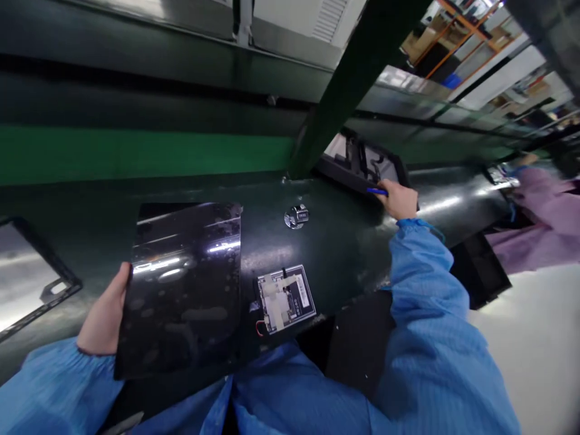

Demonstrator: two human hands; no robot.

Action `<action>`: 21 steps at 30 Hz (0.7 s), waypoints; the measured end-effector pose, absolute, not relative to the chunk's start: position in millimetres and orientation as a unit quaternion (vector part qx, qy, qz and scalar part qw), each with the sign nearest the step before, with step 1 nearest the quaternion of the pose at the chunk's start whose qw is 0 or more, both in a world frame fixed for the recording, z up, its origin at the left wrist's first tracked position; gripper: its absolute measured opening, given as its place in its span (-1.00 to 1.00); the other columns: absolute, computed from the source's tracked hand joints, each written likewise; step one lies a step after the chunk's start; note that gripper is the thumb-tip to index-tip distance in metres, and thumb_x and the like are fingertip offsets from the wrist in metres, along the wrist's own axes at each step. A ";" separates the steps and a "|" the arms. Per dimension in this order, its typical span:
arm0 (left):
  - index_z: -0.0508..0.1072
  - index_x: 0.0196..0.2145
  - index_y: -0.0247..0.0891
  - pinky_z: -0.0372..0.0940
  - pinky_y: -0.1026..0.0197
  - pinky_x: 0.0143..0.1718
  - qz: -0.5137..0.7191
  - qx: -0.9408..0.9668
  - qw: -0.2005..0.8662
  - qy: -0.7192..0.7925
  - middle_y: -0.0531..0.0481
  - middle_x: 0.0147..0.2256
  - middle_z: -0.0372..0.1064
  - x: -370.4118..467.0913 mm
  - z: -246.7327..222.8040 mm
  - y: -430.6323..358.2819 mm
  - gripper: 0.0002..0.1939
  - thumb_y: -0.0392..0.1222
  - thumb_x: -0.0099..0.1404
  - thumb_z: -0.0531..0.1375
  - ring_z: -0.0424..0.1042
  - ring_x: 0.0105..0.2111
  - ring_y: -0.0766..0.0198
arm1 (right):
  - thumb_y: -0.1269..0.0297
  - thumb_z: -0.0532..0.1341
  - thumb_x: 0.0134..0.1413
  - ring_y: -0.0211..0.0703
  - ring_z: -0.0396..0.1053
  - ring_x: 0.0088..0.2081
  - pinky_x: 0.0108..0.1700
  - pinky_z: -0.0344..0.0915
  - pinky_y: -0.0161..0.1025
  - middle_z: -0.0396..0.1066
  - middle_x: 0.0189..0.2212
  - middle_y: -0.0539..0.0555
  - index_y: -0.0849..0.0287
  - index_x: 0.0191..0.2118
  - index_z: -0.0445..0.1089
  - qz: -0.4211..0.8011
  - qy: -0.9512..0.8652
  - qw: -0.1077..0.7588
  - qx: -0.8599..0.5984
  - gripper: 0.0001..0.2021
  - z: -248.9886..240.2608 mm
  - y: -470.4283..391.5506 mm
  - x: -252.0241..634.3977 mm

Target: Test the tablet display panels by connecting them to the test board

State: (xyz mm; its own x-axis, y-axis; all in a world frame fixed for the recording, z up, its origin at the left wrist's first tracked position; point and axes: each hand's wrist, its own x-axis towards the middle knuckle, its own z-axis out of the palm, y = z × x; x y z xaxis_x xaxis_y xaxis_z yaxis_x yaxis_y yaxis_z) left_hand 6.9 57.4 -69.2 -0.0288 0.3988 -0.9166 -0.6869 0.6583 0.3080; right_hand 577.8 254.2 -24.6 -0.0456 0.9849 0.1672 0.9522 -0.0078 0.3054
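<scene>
A dark bench (348,260) carries a circuit board (286,300), a silver device (298,215), a black-framed panel (20,272) and a black tray (345,175).

Electronics workshop: circuit board (290,300), seemingly shelving (463,22).

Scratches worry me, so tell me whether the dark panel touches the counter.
Apart: the head view plainly shows bench between the dark panel and the counter.

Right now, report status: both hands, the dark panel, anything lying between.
Left hand holding dark panel by its left edge. Right hand at black housing; grip on blue item unclear. Panel glossy, smudged. Taped circuit board, silver counter between hands.
</scene>
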 end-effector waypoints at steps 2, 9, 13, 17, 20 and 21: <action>0.35 0.29 -0.18 0.56 -0.02 -0.20 0.378 -0.128 0.703 0.589 -0.05 -0.30 0.64 3.5 -68.8 58.5 -0.44 0.04 0.44 -0.02 0.63 -0.22 -0.04 | 0.09 0.17 0.32 -0.03 0.45 -0.23 -0.36 -0.05 -0.21 0.57 -0.17 0.25 0.22 -0.01 0.47 0.162 0.673 0.061 0.719 -0.67 -41.3 211.9 568.1; 0.40 0.22 -0.25 0.54 -0.02 -0.12 0.430 -0.047 0.664 0.610 0.00 -0.34 0.63 12.7 -57.6 52.8 -0.49 0.02 0.50 -0.07 0.62 -0.20 0.00 | 0.01 0.06 0.38 0.03 0.49 -0.16 -0.35 0.07 -0.21 0.55 -0.12 0.21 0.22 0.01 0.48 0.150 0.634 -0.009 0.759 -0.58 -75.5 98.8 504.6; 0.38 0.21 -0.32 0.52 -0.02 -0.05 0.493 0.018 0.611 0.619 0.07 -0.37 0.62 24.0 -52.7 46.0 -0.54 -0.06 0.51 -0.03 0.61 -0.16 0.03 | 0.04 0.06 0.37 -0.01 0.50 -0.13 -0.27 0.28 -0.21 0.50 -0.03 0.21 0.14 0.08 0.49 0.168 0.634 -0.125 0.745 -0.60 -66.5 58.3 453.3; 0.38 0.19 -0.34 0.47 -0.01 0.06 0.529 0.049 0.600 0.598 0.05 -0.25 0.63 25.0 -56.1 43.3 -0.55 -0.07 0.51 -0.02 0.57 -0.05 0.04 | 0.13 0.12 0.37 -0.22 0.51 -0.23 -0.26 0.36 -0.33 0.52 -0.22 0.06 -0.01 -0.07 0.58 0.036 0.765 -0.194 0.613 -0.72 -68.4 26.6 386.0; 0.44 0.14 -0.34 0.45 -0.01 0.10 0.534 0.056 0.583 0.610 0.01 -0.17 0.62 22.0 -62.5 42.1 -0.56 -0.01 0.46 0.09 0.53 0.01 0.00 | 0.20 0.12 0.37 -0.30 0.47 -0.34 -0.36 0.30 -0.36 0.51 -0.29 0.04 0.00 -0.12 0.59 0.019 0.779 -0.207 0.592 -0.73 -83.2 19.7 350.8; 0.44 0.13 -0.32 0.44 -0.01 0.10 0.537 0.059 0.576 0.613 0.02 -0.16 0.62 21.1 -64.3 41.4 -0.56 -0.01 0.44 0.12 0.52 0.03 0.00 | 0.22 0.11 0.37 -0.31 0.47 -0.36 -0.37 0.29 -0.36 0.51 -0.31 0.04 0.01 -0.12 0.60 0.028 0.774 -0.212 0.596 -0.73 -88.8 20.6 344.4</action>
State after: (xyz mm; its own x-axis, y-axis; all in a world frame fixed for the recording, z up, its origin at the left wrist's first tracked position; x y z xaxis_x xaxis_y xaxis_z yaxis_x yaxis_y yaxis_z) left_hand 21.1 41.4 -64.3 -0.3291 0.6915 -0.6430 -0.5459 0.4163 0.7271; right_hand 344.4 20.6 -88.8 -0.2001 0.9103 0.3625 0.9342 0.2888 -0.2094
